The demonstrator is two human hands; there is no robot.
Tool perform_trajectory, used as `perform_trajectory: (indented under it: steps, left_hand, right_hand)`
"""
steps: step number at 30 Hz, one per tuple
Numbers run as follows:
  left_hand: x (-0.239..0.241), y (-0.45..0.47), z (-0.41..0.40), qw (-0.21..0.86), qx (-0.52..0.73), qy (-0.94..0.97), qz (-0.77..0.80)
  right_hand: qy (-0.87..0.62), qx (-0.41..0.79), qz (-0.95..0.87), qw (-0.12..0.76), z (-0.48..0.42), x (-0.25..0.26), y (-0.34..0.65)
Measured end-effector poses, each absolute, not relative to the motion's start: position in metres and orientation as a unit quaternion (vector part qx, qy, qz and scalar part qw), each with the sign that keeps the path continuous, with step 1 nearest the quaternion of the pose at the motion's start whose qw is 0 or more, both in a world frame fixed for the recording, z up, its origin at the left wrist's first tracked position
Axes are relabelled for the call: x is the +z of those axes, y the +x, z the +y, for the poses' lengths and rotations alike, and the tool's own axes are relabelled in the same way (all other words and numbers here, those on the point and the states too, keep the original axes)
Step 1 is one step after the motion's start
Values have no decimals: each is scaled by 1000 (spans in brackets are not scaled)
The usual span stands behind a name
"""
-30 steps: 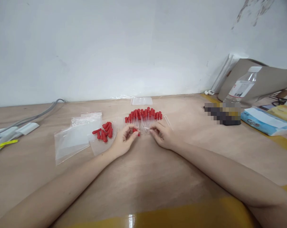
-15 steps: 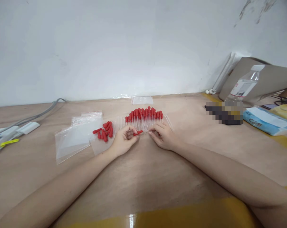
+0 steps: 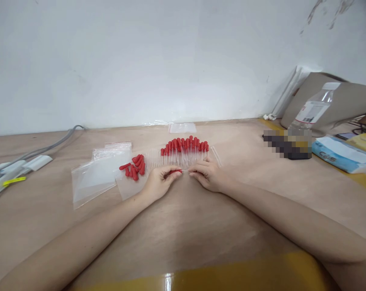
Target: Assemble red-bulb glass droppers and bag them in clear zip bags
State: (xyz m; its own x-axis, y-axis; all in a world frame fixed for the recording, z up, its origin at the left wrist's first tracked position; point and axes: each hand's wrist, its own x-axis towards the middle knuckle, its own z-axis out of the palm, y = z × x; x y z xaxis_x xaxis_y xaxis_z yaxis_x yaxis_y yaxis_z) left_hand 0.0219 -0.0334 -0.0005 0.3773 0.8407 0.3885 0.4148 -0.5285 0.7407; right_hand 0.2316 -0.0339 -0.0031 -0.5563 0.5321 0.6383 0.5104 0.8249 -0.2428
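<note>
Between the thumb and fingers of my left hand [image 3: 161, 180] is a red rubber bulb [image 3: 176, 171], its open end pointing right. My right hand [image 3: 209, 174] pinches a thin clear glass dropper tube [image 3: 185, 171], whose end meets the bulb's mouth or lies very close to it; how far it is in I cannot tell. Just beyond both hands lie several droppers with red bulbs [image 3: 187, 143], fanned out in a row. Bare glass tubes [image 3: 154, 157] lie to their left. Left of my left hand is a small pile of loose red bulbs [image 3: 135, 166].
Clear zip bags [image 3: 93, 182] lie on the left, and another small bag [image 3: 182, 128] is by the wall. Grey cables [image 3: 55, 145] run along the far left. A plastic bottle [image 3: 313, 107], a dark pixelated object [image 3: 287, 145] and a blue tissue pack [image 3: 337, 155] stand or lie at right.
My left fingers have closed further around the red bulb. The bulb and the glass tube have come together end to end. The rest of the table looks the same.
</note>
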Motion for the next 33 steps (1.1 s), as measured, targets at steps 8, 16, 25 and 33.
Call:
perform_trajectory:
  steps: [8,16,25,33]
  left_hand:
    - [8,24,-41,155,357,854,345]
    - [8,27,-39,112,370,872,299]
    - [23,14,-25,44,354,882,309]
    - [57,-61,26,33,185,786,590]
  right_hand:
    - [-285,-44,-897,334,-33,-2,234]
    - [-325,-51,-897,295,-37,-2,222]
    - [-374,9,-886,275,-32,29,224]
    - [-601,139,-696,368,14,53,227]
